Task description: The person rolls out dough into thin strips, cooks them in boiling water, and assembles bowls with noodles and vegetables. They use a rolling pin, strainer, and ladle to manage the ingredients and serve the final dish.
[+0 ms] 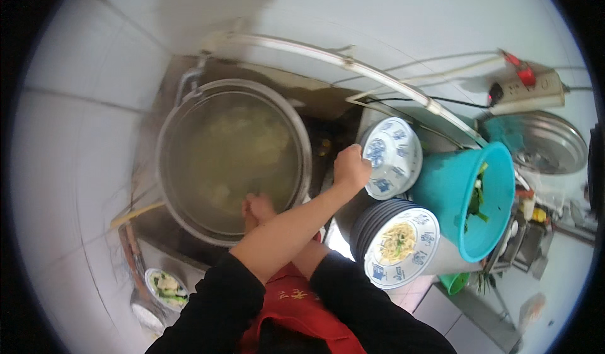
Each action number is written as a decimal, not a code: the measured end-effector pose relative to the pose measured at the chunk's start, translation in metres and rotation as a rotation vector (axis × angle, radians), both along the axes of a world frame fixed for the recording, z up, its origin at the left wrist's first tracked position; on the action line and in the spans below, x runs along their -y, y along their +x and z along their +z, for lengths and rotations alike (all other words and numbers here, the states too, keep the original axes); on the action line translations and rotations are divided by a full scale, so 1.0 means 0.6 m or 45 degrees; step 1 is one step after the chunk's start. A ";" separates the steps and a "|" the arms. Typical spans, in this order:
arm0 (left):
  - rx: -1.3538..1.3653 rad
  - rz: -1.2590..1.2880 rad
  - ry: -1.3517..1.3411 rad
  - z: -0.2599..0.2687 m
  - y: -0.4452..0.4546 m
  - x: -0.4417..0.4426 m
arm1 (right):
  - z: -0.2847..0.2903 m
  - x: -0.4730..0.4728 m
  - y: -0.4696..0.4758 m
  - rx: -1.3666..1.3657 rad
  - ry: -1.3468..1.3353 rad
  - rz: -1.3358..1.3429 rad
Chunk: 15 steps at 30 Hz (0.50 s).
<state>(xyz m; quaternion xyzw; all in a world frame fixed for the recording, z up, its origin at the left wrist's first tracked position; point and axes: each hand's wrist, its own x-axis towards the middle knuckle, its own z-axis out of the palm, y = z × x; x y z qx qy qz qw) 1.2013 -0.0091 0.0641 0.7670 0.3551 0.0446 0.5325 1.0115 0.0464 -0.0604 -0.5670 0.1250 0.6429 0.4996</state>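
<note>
My arms cross, the left over the right. My left hand is closed at the near rim of a white bowl with blue patterns, its inside facing up; another bowl seems to sit beneath it. My right hand is over the lower right part of a large round metal pot of cloudy, steaming liquid. Its fingers are curled, but whether they hold anything is hidden by blur and the left forearm. Beside the bowl, a stack of bowls carries on top a patterned bowl with noodles.
A turquoise bucket with green leaves stands right of the bowls. A metal lid leans behind it. A metal tap and white pipe are beyond the pot. A dish of food lies lower left, near a wooden stick.
</note>
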 end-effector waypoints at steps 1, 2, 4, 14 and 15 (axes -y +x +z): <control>0.039 0.068 -0.025 0.004 -0.015 -0.012 | 0.004 0.010 -0.003 -0.079 0.087 -0.025; 0.106 0.100 -0.037 0.006 -0.039 -0.029 | 0.009 0.021 -0.003 -0.160 0.172 -0.043; 0.163 0.227 -0.269 0.056 -0.099 -0.063 | -0.026 0.043 0.009 -0.294 0.104 0.181; 0.717 1.038 -1.025 0.160 -0.597 -0.171 | -0.111 0.019 0.155 1.927 0.260 2.067; 0.732 1.213 -0.972 0.162 -0.657 -0.159 | -0.117 0.005 0.164 2.044 0.369 2.282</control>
